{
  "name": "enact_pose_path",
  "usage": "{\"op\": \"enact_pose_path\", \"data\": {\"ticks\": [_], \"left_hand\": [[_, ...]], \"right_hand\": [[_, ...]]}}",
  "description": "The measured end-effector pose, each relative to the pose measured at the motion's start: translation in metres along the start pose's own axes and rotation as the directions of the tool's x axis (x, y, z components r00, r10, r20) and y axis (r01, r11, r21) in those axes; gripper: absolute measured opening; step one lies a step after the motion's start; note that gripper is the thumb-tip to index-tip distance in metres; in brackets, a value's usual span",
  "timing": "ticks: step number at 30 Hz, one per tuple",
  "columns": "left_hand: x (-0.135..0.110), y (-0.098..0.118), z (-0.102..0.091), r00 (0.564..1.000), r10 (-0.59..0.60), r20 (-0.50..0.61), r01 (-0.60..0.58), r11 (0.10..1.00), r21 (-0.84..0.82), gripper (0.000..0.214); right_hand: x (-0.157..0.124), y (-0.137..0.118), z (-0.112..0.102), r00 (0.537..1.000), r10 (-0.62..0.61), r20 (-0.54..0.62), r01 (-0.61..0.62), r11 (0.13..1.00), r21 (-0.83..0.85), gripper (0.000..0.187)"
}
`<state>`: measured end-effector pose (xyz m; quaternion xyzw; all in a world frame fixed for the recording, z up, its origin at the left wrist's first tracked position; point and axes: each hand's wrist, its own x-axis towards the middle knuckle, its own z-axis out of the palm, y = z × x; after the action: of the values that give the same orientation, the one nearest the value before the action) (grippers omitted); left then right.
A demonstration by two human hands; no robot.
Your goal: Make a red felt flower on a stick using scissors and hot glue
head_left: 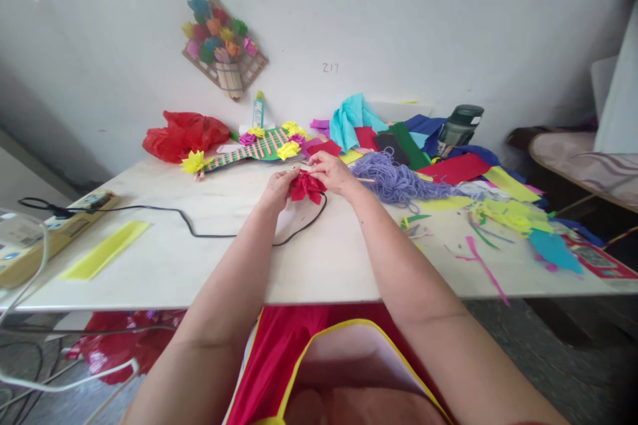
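A red paper flower (306,186) sits between both hands over the middle of the white table (319,265). My left hand (276,188) grips its left side with the fingers curled. My right hand (329,172) pinches its top right edge. A black cable (199,229) loops on the table just under the flower. Behind the hands lies a green and pink striped woven piece (259,147) decorated with yellow and purple paper flowers.
Purple yarn (393,180), coloured paper sheets and scraps (503,209) cover the right side. A glue bottle (258,109), red plastic bag (184,134) and dark jar (459,126) stand at the back. A yellow strip (106,250) and a power strip (54,232) lie left. A paper bouquet (222,43) hangs on the wall.
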<state>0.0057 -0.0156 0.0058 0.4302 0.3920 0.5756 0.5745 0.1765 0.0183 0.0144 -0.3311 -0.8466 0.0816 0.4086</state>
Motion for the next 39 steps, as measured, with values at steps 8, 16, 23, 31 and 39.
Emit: {"op": "enact_pose_path", "data": {"ticks": [8, 16, 23, 31, 39], "left_hand": [[-0.002, 0.003, -0.002, 1.000, -0.022, 0.001, 0.022, 0.998, 0.066, 0.037], [0.000, 0.001, -0.008, 0.998, -0.011, 0.057, 0.005, 0.995, 0.096, 0.037], [0.003, -0.001, -0.011, 0.995, -0.023, 0.102, 0.012, 0.995, 0.100, 0.037], [0.000, 0.002, -0.006, 1.000, 0.007, -0.010, -0.007, 0.998, 0.066, 0.043], [-0.001, 0.006, 0.000, 0.993, 0.054, -0.106, -0.047, 0.996, 0.075, 0.055]], "right_hand": [[0.000, 0.013, -0.005, 0.999, -0.008, 0.046, 0.007, 1.000, 0.020, 0.019], [-0.003, 0.010, -0.016, 0.996, 0.063, 0.067, -0.063, 0.998, -0.015, 0.020], [-0.006, 0.007, -0.019, 0.994, 0.090, 0.070, -0.085, 0.994, -0.061, 0.019], [-0.005, -0.019, -0.019, 0.991, 0.033, -0.131, -0.072, 0.950, -0.305, 0.010], [-0.006, -0.039, -0.014, 0.948, 0.301, -0.107, -0.316, 0.832, -0.456, 0.029]]}}
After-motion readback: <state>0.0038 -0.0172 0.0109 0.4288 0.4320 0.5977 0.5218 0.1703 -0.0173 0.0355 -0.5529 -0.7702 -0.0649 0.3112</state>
